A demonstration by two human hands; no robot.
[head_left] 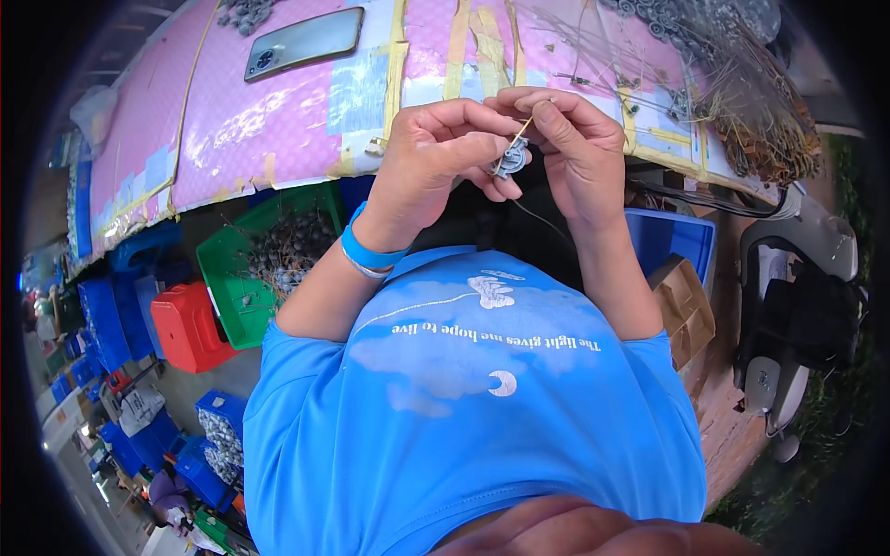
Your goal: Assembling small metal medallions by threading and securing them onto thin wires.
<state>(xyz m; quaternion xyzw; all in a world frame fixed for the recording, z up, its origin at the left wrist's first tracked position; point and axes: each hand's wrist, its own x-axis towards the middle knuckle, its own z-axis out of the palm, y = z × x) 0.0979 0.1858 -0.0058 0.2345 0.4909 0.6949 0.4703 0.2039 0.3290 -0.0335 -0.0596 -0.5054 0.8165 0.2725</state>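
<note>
My left hand [443, 151] grips a small grey round part [511, 161] close to the near edge of the pink-covered table [260, 120]. My right hand [579, 139] pinches a thin yellowish wire [520, 135] that runs down into that part. Both hands meet above the table edge, fingers curled around the piece. A blue band [366, 252] sits on my left wrist.
A phone [304, 42] lies on the table at the back left. Bundles of thin wires [742, 102] pile at the right, grey round parts [243, 11] at the back. Below the table stand a green crate [236, 269] of grey parts, a red stool [190, 326] and blue crates [677, 239].
</note>
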